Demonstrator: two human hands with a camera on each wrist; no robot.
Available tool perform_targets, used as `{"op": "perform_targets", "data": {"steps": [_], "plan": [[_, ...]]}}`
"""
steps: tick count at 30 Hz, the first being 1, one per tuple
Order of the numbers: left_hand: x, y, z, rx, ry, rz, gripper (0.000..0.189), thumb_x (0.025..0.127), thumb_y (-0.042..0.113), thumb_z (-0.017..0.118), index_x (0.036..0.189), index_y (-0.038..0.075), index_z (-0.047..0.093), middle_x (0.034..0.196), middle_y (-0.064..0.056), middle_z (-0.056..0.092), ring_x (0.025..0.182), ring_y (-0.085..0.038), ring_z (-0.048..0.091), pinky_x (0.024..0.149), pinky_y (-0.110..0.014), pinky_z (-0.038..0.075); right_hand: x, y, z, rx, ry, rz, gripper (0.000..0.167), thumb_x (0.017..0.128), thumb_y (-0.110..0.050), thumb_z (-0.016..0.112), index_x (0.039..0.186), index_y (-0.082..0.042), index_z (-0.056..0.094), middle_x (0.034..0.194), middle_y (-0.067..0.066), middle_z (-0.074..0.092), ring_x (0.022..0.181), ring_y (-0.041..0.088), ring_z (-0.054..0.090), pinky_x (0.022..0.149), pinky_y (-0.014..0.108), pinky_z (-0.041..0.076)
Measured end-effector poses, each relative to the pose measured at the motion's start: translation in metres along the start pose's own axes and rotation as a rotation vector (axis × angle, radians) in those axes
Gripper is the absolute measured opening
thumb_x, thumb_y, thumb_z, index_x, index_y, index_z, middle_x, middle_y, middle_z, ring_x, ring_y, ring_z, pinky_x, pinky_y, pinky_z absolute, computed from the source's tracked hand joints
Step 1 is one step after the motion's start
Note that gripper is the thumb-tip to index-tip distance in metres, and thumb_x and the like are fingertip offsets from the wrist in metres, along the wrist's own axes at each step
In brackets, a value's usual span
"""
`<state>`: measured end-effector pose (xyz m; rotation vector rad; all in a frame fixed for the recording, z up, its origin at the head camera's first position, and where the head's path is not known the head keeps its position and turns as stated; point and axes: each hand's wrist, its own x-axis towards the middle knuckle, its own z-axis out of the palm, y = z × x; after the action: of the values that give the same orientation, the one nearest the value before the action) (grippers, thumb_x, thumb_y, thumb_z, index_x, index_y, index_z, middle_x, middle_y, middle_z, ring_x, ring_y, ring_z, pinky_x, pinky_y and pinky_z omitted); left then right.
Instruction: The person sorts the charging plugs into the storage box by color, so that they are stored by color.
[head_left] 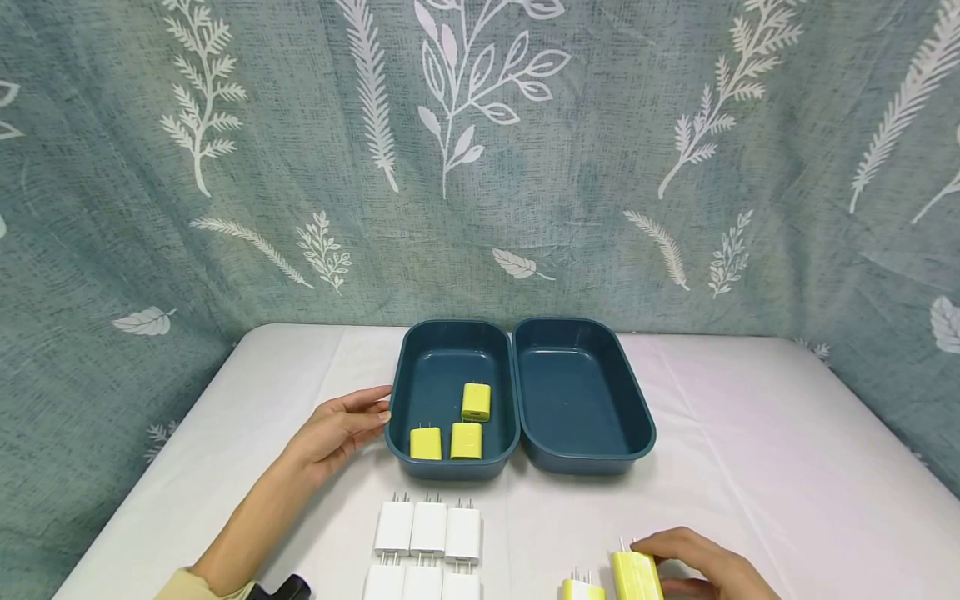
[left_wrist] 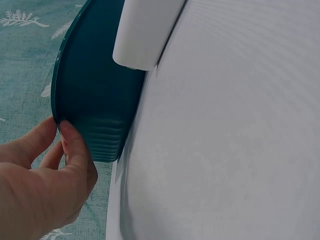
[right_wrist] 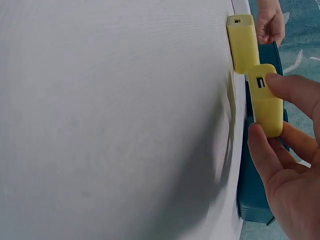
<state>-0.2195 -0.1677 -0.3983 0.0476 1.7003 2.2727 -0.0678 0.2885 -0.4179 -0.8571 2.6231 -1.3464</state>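
The right hand (head_left: 705,562) pinches a yellow plug (head_left: 637,577).
The left hand (head_left: 337,431) pinches the rim of a blue box (head_left: 435,379), and three more yellow plugs (head_left: 467,443) sit inside.

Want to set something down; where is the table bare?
The table is bare right of the right bin, and between the white chargers and the near yellow chargers. The right bin looks empty too. Crowded: the left bin's near end, with three yellow chargers, and around the right hand.
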Motion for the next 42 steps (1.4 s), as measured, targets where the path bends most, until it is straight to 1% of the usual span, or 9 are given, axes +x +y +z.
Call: {"op": "perform_targets", "data": {"steps": [6, 13, 16, 18, 23, 26, 29, 33, 42], "plan": [[-0.001, 0.002, 0.000, -0.001, -0.004, 0.001, 0.054, 0.090, -0.010, 0.061, 0.142, -0.011, 0.045, 0.103, -0.007, 0.065, 0.091, -0.014, 0.066, 0.084, -0.024, 0.055, 0.000, 0.001, 0.000, 0.064, 0.009, 0.041, 0.056, 0.082, -0.019, 0.083, 0.132, -0.005, 0.060, 0.123, 0.002, 0.059, 0.107, 0.003, 0.058, 0.079, 0.027, 0.058], [-0.003, 0.004, 0.000, -0.002, -0.008, 0.006, 0.054, 0.090, -0.010, 0.062, 0.142, -0.012, 0.044, 0.103, -0.007, 0.065, 0.091, -0.013, 0.066, 0.084, -0.024, 0.055, 0.002, -0.001, -0.002, 0.102, -0.001, 0.070, 0.059, 0.082, -0.016, 0.082, 0.134, -0.004, 0.057, 0.125, 0.003, 0.057, 0.110, 0.002, 0.056, 0.080, 0.031, 0.058], [-0.003, 0.004, 0.000, -0.001, -0.008, 0.007, 0.054, 0.090, -0.010, 0.062, 0.142, -0.012, 0.045, 0.103, -0.007, 0.065, 0.091, -0.013, 0.066, 0.084, -0.024, 0.055, 0.003, -0.004, -0.001, 0.105, 0.019, 0.090, 0.059, 0.082, -0.014, 0.082, 0.135, -0.005, 0.057, 0.125, 0.003, 0.057, 0.110, 0.002, 0.055, 0.079, 0.032, 0.059], [-0.004, 0.004, 0.001, 0.000, -0.010, 0.008, 0.054, 0.090, -0.010, 0.062, 0.141, -0.012, 0.045, 0.103, -0.007, 0.065, 0.092, -0.013, 0.066, 0.084, -0.024, 0.055, 0.004, -0.007, 0.000, 0.103, 0.055, 0.081, 0.058, 0.082, -0.014, 0.083, 0.133, -0.005, 0.058, 0.124, 0.003, 0.058, 0.109, 0.002, 0.056, 0.077, 0.033, 0.059], [-0.004, 0.005, 0.001, -0.001, -0.008, 0.006, 0.054, 0.090, -0.010, 0.062, 0.142, -0.011, 0.045, 0.103, -0.007, 0.065, 0.092, -0.013, 0.066, 0.083, -0.024, 0.055, 0.010, -0.018, 0.006, 0.125, 0.127, 0.013, 0.056, 0.081, -0.011, 0.082, 0.132, -0.002, 0.059, 0.122, 0.005, 0.060, 0.109, 0.007, 0.059, 0.077, 0.035, 0.059], [-0.003, 0.006, 0.001, -0.003, -0.008, 0.003, 0.055, 0.090, -0.010, 0.062, 0.142, -0.011, 0.044, 0.104, -0.007, 0.065, 0.092, -0.013, 0.066, 0.083, -0.024, 0.055, 0.016, -0.023, 0.007, 0.156, 0.131, 0.012, 0.056, 0.082, -0.009, 0.081, 0.132, -0.002, 0.058, 0.123, 0.007, 0.059, 0.110, 0.008, 0.060, 0.079, 0.034, 0.059], [-0.003, 0.006, 0.001, -0.003, -0.012, 0.006, 0.055, 0.090, -0.010, 0.062, 0.142, -0.012, 0.044, 0.104, -0.007, 0.065, 0.092, -0.013, 0.066, 0.082, -0.023, 0.055, 0.020, -0.026, 0.008, 0.175, 0.131, 0.044, 0.054, 0.083, -0.010, 0.081, 0.132, -0.003, 0.059, 0.124, 0.008, 0.059, 0.110, 0.009, 0.060, 0.081, 0.033, 0.058], [-0.003, 0.004, 0.001, -0.007, -0.018, 0.009, 0.054, 0.091, -0.009, 0.061, 0.142, -0.012, 0.044, 0.104, -0.008, 0.065, 0.091, -0.013, 0.066, 0.083, -0.024, 0.055, 0.024, -0.029, 0.010, 0.158, 0.136, 0.087, 0.054, 0.083, -0.015, 0.082, 0.131, -0.004, 0.060, 0.122, 0.006, 0.060, 0.108, 0.009, 0.060, 0.083, 0.031, 0.057], [-0.002, 0.001, 0.000, -0.010, 0.000, -0.001, 0.054, 0.090, -0.010, 0.062, 0.142, -0.011, 0.045, 0.104, -0.008, 0.065, 0.091, -0.013, 0.066, 0.083, -0.024, 0.055, 0.031, -0.035, 0.007, 0.106, 0.162, 0.092, 0.052, 0.082, -0.019, 0.083, 0.129, -0.007, 0.063, 0.122, 0.007, 0.060, 0.108, 0.009, 0.059, 0.086, 0.034, 0.056]]}}
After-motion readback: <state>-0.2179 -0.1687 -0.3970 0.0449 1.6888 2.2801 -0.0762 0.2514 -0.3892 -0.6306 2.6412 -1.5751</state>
